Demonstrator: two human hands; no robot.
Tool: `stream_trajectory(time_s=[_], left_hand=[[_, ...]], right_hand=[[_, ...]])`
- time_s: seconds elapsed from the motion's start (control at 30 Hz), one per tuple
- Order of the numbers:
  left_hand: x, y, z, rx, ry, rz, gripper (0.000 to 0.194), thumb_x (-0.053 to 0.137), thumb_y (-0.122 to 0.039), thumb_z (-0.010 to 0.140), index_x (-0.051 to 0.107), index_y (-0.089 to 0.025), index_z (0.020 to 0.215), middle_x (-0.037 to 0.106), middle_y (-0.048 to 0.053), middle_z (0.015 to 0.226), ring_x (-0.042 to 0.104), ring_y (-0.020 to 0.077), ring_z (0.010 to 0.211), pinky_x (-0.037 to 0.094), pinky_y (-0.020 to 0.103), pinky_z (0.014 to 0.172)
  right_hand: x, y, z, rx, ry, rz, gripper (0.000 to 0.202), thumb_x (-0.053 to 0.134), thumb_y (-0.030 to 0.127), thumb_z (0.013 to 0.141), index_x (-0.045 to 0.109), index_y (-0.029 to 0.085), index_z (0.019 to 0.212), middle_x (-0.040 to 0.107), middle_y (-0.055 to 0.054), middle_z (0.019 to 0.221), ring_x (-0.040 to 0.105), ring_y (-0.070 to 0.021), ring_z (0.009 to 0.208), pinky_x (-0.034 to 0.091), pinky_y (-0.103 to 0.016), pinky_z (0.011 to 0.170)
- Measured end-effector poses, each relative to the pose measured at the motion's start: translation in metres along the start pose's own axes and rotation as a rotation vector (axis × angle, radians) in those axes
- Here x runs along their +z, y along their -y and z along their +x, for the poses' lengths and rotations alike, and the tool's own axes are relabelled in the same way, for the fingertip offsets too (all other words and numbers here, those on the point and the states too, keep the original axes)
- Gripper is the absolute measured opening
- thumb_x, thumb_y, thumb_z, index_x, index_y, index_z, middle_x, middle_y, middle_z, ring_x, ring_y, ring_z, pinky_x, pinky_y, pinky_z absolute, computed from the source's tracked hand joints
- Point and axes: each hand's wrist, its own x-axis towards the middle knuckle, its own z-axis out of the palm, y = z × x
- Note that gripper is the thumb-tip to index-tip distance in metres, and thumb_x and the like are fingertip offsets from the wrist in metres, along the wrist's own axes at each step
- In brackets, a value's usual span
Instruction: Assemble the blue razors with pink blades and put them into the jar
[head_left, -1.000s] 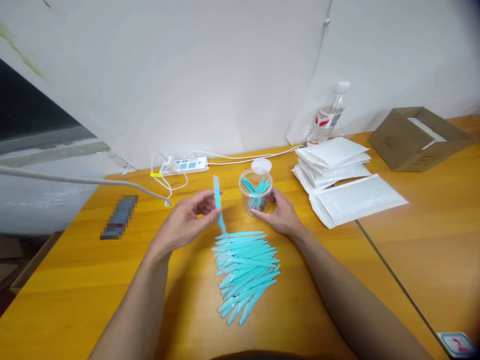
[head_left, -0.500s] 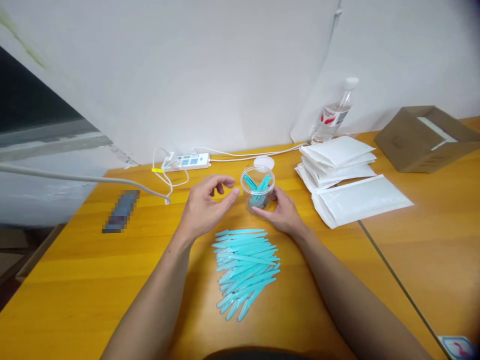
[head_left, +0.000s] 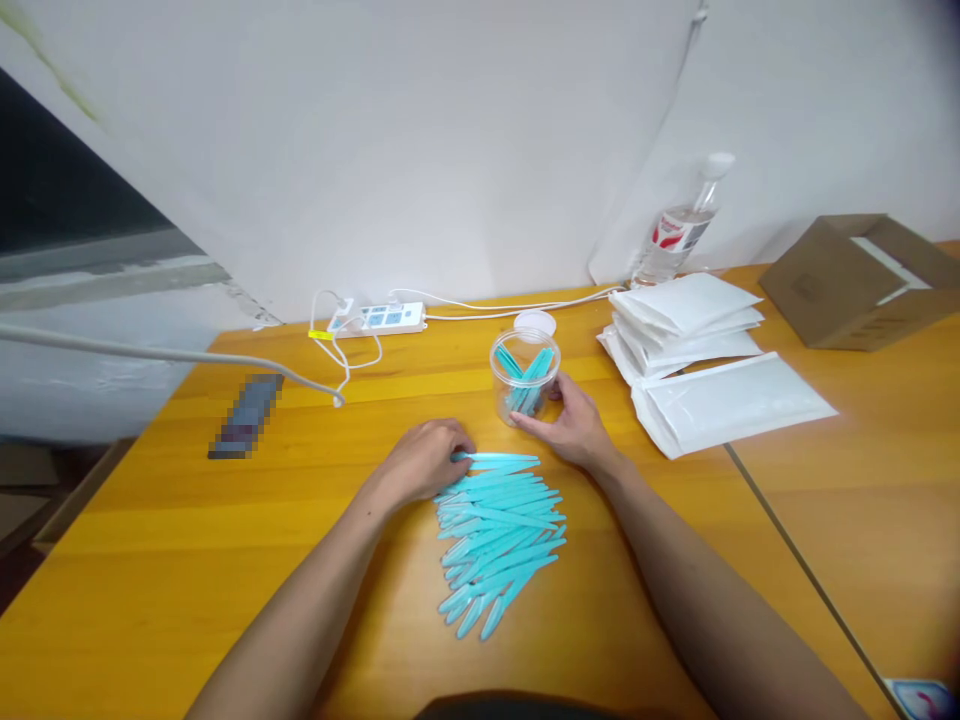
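Several thin turquoise eyebrow razors [head_left: 499, 520] with clear covers at their left ends lie in a loose pile in front of me. At the pile's far edge, my left hand [head_left: 429, 458] pinches the covered end of the topmost razor [head_left: 506, 458], which still lies level with the others. My right hand [head_left: 566, 425] wraps around the lower right side of a clear round plastic jar [head_left: 501, 395]. The jar stands upright and uncovered, with several turquoise razors [head_left: 531, 378] leaning crosswise inside. Behind it lies a round whitish lid [head_left: 536, 322].
A phone-like dark object [head_left: 247, 415], blurred out, lies at left. Against the wall are a power strip [head_left: 390, 319] with white cables and a water bottle [head_left: 679, 235]. White padded envelopes [head_left: 739, 400] and a cardboard box [head_left: 847, 285] sit at right.
My left hand has come down from beside the jar to the far edge of the pile and closed on a razor. My right hand keeps its hold on the jar.
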Motion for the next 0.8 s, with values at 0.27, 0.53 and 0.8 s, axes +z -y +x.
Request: stream_trajectory(time_s=[0.27,0.53,0.8], left_hand=[[-0.032,-0.001,-0.024,0.044,-0.044,-0.339,0.024,0.055,-0.025,0.088,0.069,-0.02,0.106,0.069,0.001,0.08,0.06,0.0128,0.067,0.046,0.022,0.062],[-0.024,-0.041,-0.03,-0.068,-0.311,-0.149,0.03,0.062,-0.043,0.09,0.074,-0.022,0.108,0.073,0.006,0.095,0.065,0.0172,0.077,0.047,0.028,0.071],[0.023,-0.035,-0.005,-0.219,-0.086,-0.175,0.023,0.062,-0.034,0.084,0.071,-0.02,0.068,0.065,0.0,0.063,0.061,0.0153,0.062,0.036,0.026,0.058]], right_hand=[[0.001,-0.002,0.001,-0.006,0.005,0.032,0.064,0.079,0.059,0.069,0.058,0.022,0.116,0.068,-0.008,0.108,0.063,-0.0258,0.096,0.052,-0.041,0.088],[0.002,-0.002,0.0,0.0,0.006,0.056,0.063,0.079,0.056,0.071,0.058,0.021,0.118,0.069,-0.008,0.111,0.064,-0.0258,0.099,0.051,-0.042,0.09],[0.001,-0.004,0.001,0.002,0.004,0.043,0.067,0.08,0.057,0.069,0.058,0.022,0.122,0.069,-0.01,0.116,0.064,-0.0275,0.103,0.051,-0.043,0.092]])
